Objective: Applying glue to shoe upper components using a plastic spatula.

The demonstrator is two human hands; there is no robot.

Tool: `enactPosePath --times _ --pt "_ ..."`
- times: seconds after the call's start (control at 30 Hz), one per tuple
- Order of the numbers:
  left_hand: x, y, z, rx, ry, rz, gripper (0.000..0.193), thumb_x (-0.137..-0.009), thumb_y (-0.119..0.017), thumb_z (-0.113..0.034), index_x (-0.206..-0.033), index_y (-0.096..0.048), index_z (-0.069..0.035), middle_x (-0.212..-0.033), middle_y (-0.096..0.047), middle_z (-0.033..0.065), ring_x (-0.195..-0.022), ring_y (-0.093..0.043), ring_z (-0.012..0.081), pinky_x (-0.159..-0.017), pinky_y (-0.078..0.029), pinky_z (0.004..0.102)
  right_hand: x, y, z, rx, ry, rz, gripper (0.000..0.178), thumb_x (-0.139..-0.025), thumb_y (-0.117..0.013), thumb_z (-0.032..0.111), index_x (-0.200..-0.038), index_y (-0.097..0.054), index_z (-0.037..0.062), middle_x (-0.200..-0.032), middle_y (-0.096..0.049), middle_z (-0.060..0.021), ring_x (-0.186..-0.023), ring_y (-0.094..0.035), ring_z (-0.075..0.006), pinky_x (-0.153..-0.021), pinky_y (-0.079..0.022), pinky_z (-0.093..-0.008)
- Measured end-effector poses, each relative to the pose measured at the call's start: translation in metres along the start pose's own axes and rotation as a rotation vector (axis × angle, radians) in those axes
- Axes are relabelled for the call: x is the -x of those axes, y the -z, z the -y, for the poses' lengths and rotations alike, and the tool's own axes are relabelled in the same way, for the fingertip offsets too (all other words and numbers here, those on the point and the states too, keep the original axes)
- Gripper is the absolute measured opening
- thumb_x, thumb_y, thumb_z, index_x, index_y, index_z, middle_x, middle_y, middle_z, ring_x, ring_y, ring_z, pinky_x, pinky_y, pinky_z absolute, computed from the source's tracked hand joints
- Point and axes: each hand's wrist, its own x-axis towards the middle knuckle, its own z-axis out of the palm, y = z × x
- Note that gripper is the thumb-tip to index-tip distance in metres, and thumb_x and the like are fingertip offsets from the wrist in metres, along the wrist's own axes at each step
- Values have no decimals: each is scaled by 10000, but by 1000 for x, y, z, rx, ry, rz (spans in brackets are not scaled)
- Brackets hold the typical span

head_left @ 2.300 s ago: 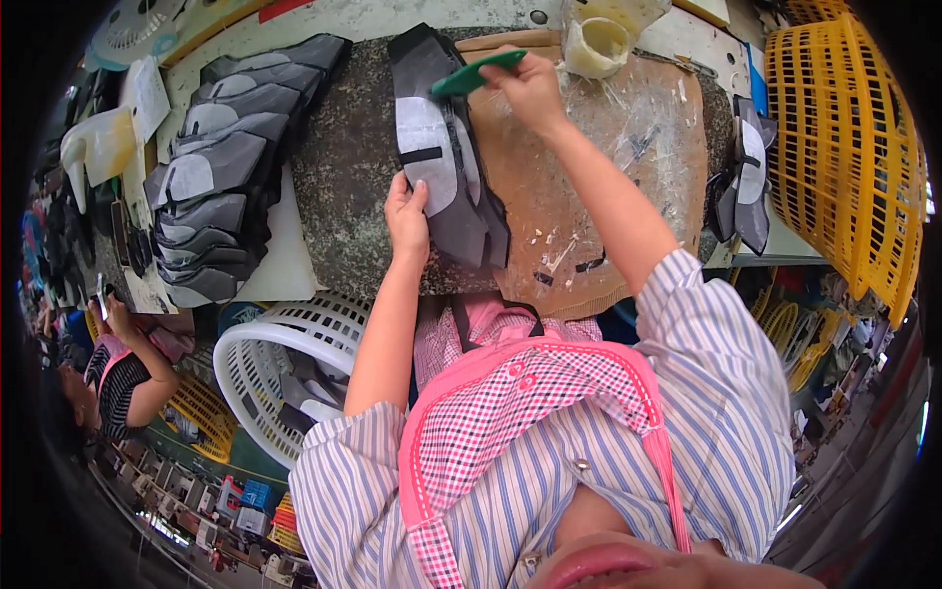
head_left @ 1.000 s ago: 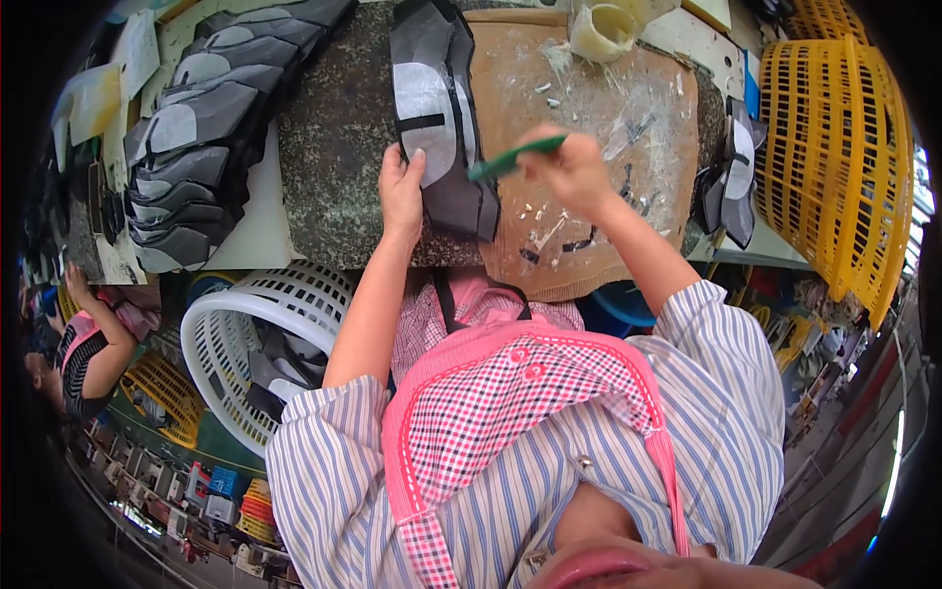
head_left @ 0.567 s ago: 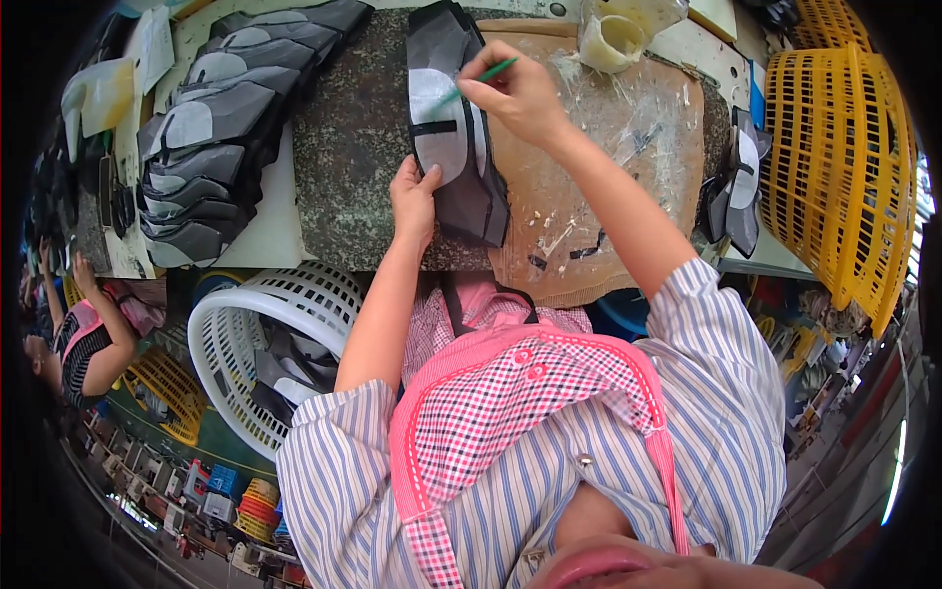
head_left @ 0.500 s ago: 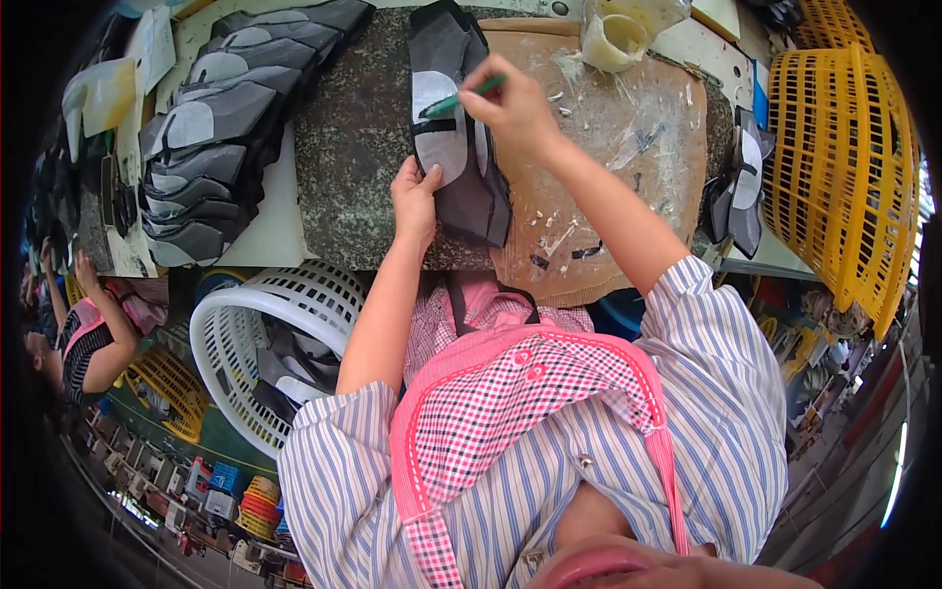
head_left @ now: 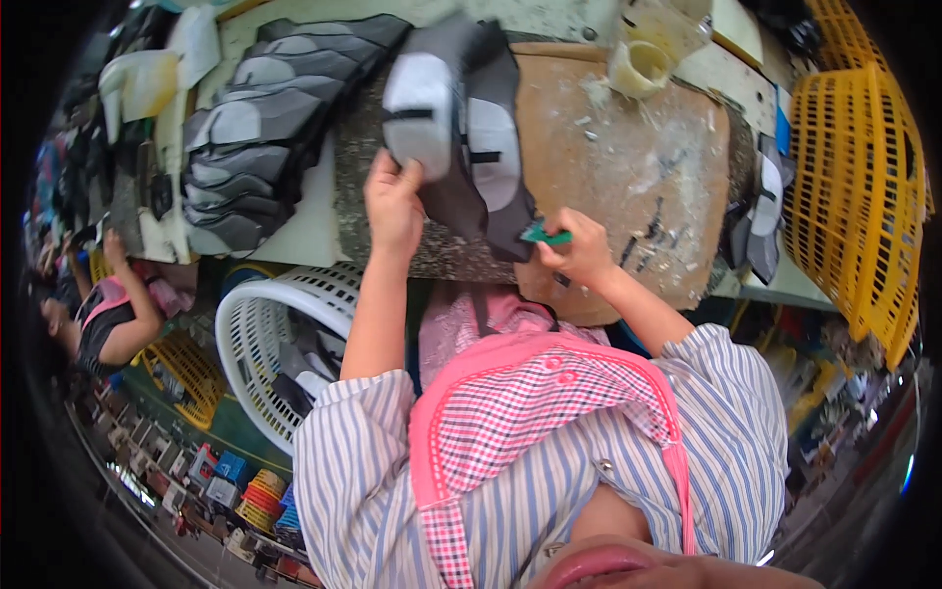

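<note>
My left hand [head_left: 395, 199] grips the lower edge of a dark grey fabric piece [head_left: 448, 175] with a pale rounded patch and a short black strip on it. That piece is lifted and blurred at its upper end. Just to its right lies a second grey fabric piece [head_left: 494, 118] with a similar pale patch and black strip. My right hand [head_left: 581, 249] is closed round a slim green tool [head_left: 555, 237], whose exact kind I cannot make out. Its tip is by the lower end of the second piece, over the cardboard sheet [head_left: 628, 147], which is smeared and scattered with scraps.
A long overlapping row of grey pieces [head_left: 257, 128] lies at the left. A cloudy plastic cup [head_left: 640, 71] stands at the cardboard's far edge. More pieces [head_left: 764, 201] and yellow baskets [head_left: 850, 196] are at right. A white basket [head_left: 240, 329] holds pieces below; another person [head_left: 123, 314] sits left.
My left hand has raised one grey piece and shifted it left, revealing the second piece beside it. My right hand has drawn the green tool from the pale patch down toward the bench's near edge.
</note>
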Motion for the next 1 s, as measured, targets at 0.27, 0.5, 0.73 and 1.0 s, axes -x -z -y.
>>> enactPosePath --times 0.27,0.5,0.73,1.0 --pt "-52 88 -133 -303 -548 -729 192 -773 -489 -27 -956 -436 4 -880 -513 83 -729 -497 136 -592 -418 253 0 5 6 -127 -90 -18 164 -623 -626 112 -692 -492 47 -638 -533 -82 -572 -545 -232 -523 -427 -296" --pt "-22 34 -67 -555 -438 -569 608 -754 -528 -50 -1241 -170 20 -1048 -440 137 -935 -439 177 -764 -383 260 -43 80 -29 -376 -348 -406 76 -782 -495 72 -842 -526 39 -651 -507 -15 -500 -449 -55 -433 -365 -184" --pt "43 -7 48 -1120 -68 -35 484 -748 -550 -205 -1166 -368 -41 -1044 -432 121 -927 -457 226 -757 -378 299 -122 133 -81 42 -93 -861 93 -767 -531 122 -843 -551 74 -595 -505 13 -444 -417 -44 -397 -329 -183" --pt "20 -26 75 -1428 -223 -125 544 -714 -591 -266 -1117 -381 34 -998 -405 162 -929 -424 287 -799 -340 340 -129 147 -87 -345 -152 -724 118 -675 -596 51 -786 -608 90 -643 -590 -28 -564 -543 -102 -514 -419 -216"
